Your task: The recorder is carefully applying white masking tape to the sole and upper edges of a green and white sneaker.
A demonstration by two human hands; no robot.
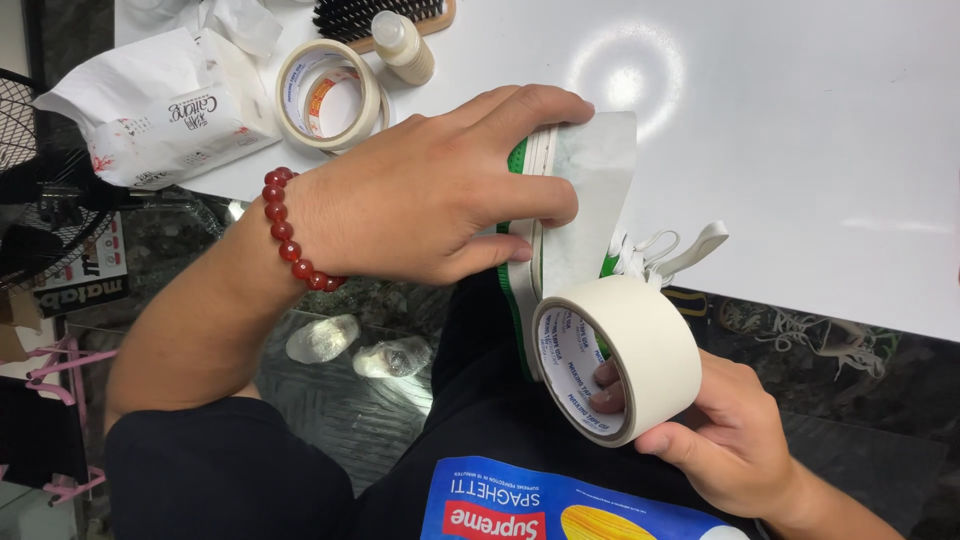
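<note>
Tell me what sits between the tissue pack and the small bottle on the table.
Head view: a second roll of masking tape lies flat between the tissue pack and the small bottle.

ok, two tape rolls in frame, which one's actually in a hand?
The wide cream tape roll, low and centre: the right hand holds it with fingers through its core. The other roll lies flat on the white table, untouched.

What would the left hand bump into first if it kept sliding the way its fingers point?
The left hand points right, fingers pressed on the taped shoe. Past the shoe's edge, only bare white table shows, so the way looks free, though depth is unclear.
</note>
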